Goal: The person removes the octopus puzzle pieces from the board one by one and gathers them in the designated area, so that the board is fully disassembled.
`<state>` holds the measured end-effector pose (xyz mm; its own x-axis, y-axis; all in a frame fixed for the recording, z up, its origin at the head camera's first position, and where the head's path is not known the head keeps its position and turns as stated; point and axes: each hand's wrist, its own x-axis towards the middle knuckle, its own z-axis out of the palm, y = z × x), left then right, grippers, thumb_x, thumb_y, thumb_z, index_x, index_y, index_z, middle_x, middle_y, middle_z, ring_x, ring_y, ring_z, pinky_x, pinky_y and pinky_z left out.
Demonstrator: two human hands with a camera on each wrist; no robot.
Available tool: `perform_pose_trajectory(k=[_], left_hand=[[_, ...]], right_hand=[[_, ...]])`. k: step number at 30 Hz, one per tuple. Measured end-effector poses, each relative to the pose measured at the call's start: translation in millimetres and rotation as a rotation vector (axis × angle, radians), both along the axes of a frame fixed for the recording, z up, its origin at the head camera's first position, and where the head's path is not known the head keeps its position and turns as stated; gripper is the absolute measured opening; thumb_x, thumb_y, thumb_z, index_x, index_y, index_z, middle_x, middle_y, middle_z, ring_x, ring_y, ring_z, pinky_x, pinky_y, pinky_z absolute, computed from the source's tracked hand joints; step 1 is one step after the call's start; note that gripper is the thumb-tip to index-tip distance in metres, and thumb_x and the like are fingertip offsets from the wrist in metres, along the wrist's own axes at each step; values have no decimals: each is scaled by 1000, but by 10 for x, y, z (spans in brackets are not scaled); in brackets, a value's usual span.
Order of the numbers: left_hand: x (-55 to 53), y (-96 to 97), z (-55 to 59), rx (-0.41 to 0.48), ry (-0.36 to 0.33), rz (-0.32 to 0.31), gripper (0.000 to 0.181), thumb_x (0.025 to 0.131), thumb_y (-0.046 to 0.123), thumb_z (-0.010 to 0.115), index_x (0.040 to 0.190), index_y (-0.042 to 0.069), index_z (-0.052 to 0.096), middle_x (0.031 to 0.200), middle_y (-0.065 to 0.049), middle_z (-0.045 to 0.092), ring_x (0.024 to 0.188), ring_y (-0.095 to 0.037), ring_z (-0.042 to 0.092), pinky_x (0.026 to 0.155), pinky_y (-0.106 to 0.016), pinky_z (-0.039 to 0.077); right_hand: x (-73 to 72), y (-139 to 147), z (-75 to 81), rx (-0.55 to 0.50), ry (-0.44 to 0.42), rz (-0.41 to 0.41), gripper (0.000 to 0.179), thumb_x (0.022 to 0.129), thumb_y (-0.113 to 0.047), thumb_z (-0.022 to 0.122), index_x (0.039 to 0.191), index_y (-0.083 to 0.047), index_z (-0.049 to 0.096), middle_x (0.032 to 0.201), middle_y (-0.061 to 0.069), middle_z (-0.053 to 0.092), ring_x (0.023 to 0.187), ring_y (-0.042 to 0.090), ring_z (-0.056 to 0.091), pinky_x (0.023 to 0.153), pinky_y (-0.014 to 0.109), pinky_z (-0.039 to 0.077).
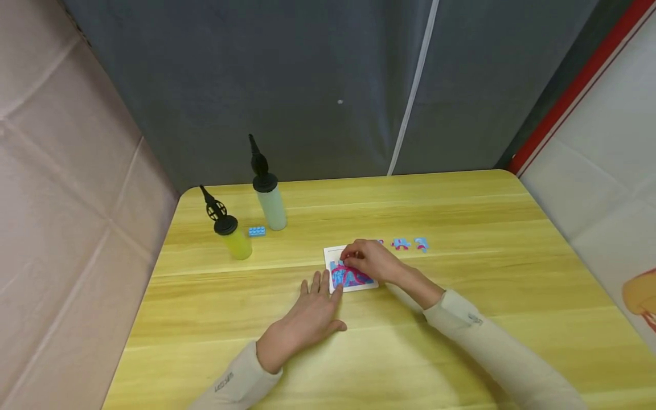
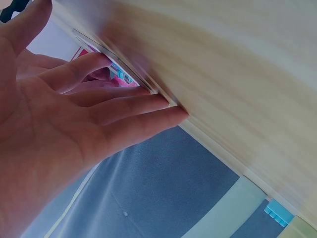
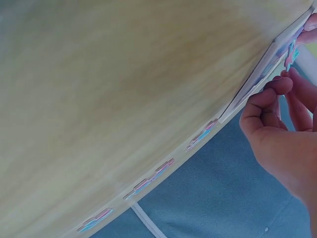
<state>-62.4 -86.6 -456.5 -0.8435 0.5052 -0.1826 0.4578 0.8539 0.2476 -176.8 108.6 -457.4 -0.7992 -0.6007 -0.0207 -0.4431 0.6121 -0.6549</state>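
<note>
A white-framed puzzle board (image 1: 334, 251) lies on the table, holding a partly filled pink-and-blue jigsaw picture (image 1: 348, 276). My left hand (image 1: 314, 312) lies palm down with straight, spread fingers, its fingertips right at the board's left and near edges. Over the upper part of the picture, my right hand (image 1: 375, 261) curls its fingers and pinches a small pink-and-blue puzzle piece (image 3: 291, 55), mostly hidden from the head view. Three loose pieces lie right of the board: one (image 1: 401, 244) in the middle, another (image 1: 422, 245) farther right, and one (image 3: 202, 135) partly behind my right hand.
At the back left stand a yellow bottle (image 1: 238, 245) and a taller pale bottle (image 1: 272, 209), each with a pointed black top. A blue toy brick (image 1: 257, 231) lies between them. A dark grey curtain (image 1: 307, 85) hangs behind the table.
</note>
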Motion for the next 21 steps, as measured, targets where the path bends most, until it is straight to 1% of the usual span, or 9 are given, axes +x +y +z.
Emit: perform_pose_trajectory(k=[3,10,16,19,21], left_hand=[[-5,-4,-6,-2,3,-1,79,93,50,73,151,2,50,161,-37,30,149,-56,33,115,-69,36],[-17,-3,0,-10,5,-1,79,93,50,73,151,2,51,161,-38,31,150,-56,31,115,-69,35],[-19,-6,-3,-10,-3,2,79,93,51,73,152,2,50,161,-37,30,150,-56,30,116,-69,35],[-13,-6,-8,-13,-5,0,80,93,51,72,152,3,49,161,-37,30,150,-55,30,116,-69,35],[-8,-3,-8,-14,-6,0,80,93,51,72,152,3,50,162,-37,30,150,-55,30,116,-68,35]], right_hand=[[-2,-10,8,-20,-1,7,8,99,-15,69,102,-13,76,91,-2,71,80,10,58,76,27,50],[-4,-30,11,-51,-49,0,4,100,-16,68,97,-15,71,86,-4,71,73,9,57,68,24,48],[5,-20,14,-70,-103,-24,5,102,-16,66,97,-15,68,86,-1,68,66,9,53,62,23,45],[12,-5,18,-95,-132,-37,5,102,-16,65,99,-13,68,86,2,69,62,9,53,59,22,46],[16,13,24,-107,-135,-42,5,102,-15,65,100,-12,68,87,4,70,63,9,55,60,23,47]])
